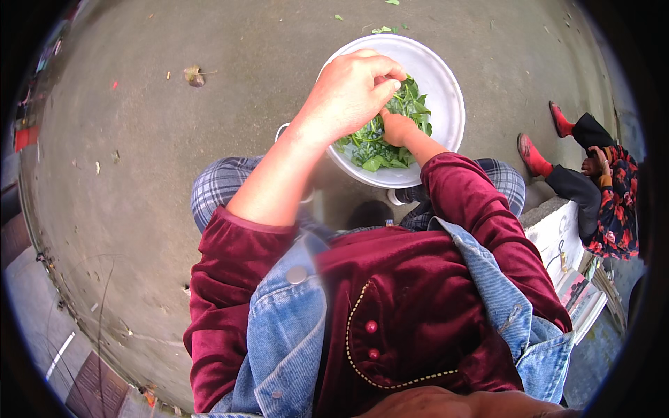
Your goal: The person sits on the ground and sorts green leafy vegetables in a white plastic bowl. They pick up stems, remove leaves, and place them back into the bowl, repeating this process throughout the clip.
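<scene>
A round pale metal basin (446, 104) with a side handle holds loose green leafy stems (376, 157) in front of me. My left hand (355, 87) is over the basin's upper part, its fingers curled and pinched at the leaves' edge; what is between the fingertips is hidden. Below and right of it, my right hand (401, 130) is down among the greens with curled fingers, partly buried in the leaves, so its hold is unclear. My left wrist crosses above the basin's near left side.
A seated person's red shoes (533, 157) and dark trousers are at the right, beside a low pale ledge (550, 226). A dry leaf (195, 75) lies on the concrete ground (139, 209), with green scraps beyond the basin. Tiles (94, 383) border the lower left.
</scene>
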`<state>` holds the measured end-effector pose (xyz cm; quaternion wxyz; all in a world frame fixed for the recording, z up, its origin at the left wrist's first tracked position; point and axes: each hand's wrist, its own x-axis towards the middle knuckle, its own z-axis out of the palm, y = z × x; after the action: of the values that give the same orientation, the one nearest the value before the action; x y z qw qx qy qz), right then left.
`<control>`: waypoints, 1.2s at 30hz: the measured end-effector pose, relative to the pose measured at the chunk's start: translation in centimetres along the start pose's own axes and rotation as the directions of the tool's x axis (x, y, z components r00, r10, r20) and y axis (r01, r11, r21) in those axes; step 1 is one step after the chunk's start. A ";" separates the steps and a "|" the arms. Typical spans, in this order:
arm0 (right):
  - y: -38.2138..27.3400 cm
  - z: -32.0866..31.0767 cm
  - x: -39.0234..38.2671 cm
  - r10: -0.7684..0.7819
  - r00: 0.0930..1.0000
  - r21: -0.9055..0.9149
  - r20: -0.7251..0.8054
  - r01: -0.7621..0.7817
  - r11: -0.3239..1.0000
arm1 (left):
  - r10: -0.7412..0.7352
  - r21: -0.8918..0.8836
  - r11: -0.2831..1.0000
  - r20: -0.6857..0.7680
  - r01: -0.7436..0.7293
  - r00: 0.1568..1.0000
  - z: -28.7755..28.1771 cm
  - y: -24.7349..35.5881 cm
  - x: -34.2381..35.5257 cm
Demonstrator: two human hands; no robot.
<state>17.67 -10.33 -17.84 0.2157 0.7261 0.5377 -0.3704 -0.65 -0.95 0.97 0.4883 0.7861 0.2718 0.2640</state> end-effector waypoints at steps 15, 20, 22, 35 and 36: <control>-0.2 -4.8 -4.8 -0.017 0.887 0.031 -0.461 0.035 0.999 | 0.070 0.053 0.996 0.021 -0.071 0.997 0.9 0.2 0.2; -4.2 0.1 -3.2 -0.397 0.787 0.074 -0.471 0.484 0.872 | 0.063 0.033 0.997 0.040 -0.064 0.997 1.0 0.6 0.1; -4.7 2.0 -2.6 -0.445 0.846 0.073 -0.294 0.484 0.872 | 0.060 0.017 0.998 0.047 -0.061 0.997 1.0 0.4 0.0; -5.6 2.3 -3.6 -0.376 0.925 0.067 0.045 0.373 0.925 | -0.065 -0.366 0.906 -0.616 -0.212 0.785 -4.6 2.5 3.6; -5.4 1.5 -4.0 -0.393 0.920 0.120 0.011 0.389 0.913 | -0.004 -0.312 0.924 -0.586 -0.221 0.810 -4.8 2.5 3.7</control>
<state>11.52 -12.12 -15.28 0.1041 0.6088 0.6458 -0.4489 -0.83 3.60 5.65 0.5041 0.5787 0.3064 0.5631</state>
